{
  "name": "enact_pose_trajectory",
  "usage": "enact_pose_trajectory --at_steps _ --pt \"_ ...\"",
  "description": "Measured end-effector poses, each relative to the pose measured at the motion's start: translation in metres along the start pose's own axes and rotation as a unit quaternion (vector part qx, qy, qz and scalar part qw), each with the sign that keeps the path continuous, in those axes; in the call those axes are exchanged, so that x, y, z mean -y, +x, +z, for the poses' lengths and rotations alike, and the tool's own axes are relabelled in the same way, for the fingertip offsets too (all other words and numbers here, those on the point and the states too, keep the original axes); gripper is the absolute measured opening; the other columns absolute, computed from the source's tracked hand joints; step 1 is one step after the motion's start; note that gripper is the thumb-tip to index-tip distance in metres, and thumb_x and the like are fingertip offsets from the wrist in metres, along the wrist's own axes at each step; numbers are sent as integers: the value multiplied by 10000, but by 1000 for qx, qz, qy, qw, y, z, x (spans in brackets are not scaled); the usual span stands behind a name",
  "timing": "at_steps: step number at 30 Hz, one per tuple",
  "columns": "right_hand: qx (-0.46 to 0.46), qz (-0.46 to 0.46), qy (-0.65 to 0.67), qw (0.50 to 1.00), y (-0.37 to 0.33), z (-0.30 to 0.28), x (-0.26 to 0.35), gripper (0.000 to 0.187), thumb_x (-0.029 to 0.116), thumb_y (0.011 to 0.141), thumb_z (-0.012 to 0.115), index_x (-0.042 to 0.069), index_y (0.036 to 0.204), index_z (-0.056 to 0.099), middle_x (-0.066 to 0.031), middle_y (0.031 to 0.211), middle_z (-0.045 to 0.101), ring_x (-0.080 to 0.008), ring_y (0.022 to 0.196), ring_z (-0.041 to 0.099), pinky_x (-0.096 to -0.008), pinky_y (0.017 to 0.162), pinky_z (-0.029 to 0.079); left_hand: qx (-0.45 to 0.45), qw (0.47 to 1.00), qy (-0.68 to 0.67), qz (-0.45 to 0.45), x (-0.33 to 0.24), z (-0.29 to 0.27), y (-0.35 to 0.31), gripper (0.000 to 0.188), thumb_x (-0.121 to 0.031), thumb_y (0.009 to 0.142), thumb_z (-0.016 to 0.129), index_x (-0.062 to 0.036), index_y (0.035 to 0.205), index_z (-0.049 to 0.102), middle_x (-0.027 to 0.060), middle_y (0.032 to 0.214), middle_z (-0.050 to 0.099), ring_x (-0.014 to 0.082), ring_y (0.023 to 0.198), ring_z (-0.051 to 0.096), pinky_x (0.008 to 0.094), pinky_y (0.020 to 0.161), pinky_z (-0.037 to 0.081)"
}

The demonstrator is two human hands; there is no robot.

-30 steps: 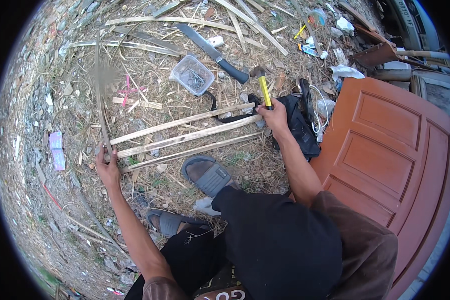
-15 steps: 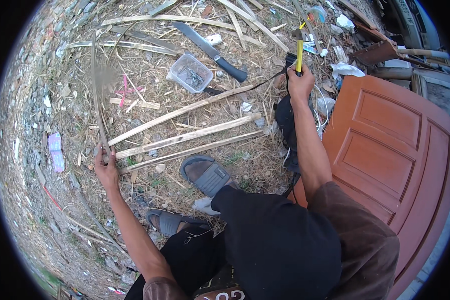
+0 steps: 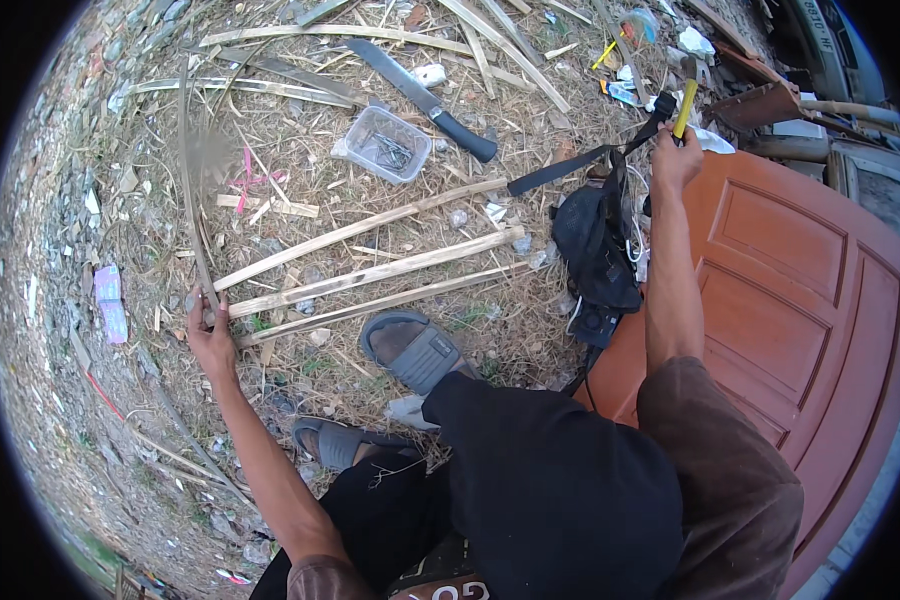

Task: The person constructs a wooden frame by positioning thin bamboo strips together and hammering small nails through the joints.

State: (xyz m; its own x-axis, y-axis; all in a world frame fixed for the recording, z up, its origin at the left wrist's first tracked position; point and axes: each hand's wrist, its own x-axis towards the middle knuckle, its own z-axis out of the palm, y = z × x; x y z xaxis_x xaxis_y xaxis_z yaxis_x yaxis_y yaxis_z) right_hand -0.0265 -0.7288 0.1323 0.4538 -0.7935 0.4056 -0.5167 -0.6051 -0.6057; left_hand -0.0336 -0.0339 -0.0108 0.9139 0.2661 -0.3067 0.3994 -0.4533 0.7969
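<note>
On littered ground [image 3: 515, 340], pinches dark slat [image 3: 202, 262] beside pale slats [image 3: 370, 273] with left hand [image 3: 212, 338], seemingly for steadiness; with right hand [image 3: 676, 160], clasps hammer [image 3: 686, 108], apparently strap [image 3: 570, 170] too.

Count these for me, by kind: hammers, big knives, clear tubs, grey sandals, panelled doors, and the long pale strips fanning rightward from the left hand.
Hammer: 1
Big knife: 1
Clear tub: 1
Grey sandals: 2
Panelled door: 1
Long pale strips: 3
Total: 9
</note>
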Motion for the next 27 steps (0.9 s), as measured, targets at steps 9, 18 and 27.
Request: enact_pose_trajectory --at_steps 9,18,27 --pt "17 16 57 998 74 -19 -10 134 115 791 770 34 870 699 -30 736 630 -121 683 555 -311 653 451 -9 1000 2 -2 3 3 0 503 -152 910 709 -77 1385 562 39 1077 600 135 897 536 293 796 451" --pt "264 126 155 944 -86 0 33 218 171 827 755 42 829 579 -3 696 580 -106 628 525 -314 599 444 -19 999 43 0 -11 0 -3 482 -161 912 714 0 1344 572 22 1051 635 103 849 543 264 765 460" --pt "385 -33 -28 922 -192 28 23 290 243 818 769 -10 854 632 -149 701 643 -233 627 605 -368 621 471 5 999 32 -11 -9 0 -2 523 -148 910 713 -24 1388 543 37 1076 654 100 876 563 256 791 457"
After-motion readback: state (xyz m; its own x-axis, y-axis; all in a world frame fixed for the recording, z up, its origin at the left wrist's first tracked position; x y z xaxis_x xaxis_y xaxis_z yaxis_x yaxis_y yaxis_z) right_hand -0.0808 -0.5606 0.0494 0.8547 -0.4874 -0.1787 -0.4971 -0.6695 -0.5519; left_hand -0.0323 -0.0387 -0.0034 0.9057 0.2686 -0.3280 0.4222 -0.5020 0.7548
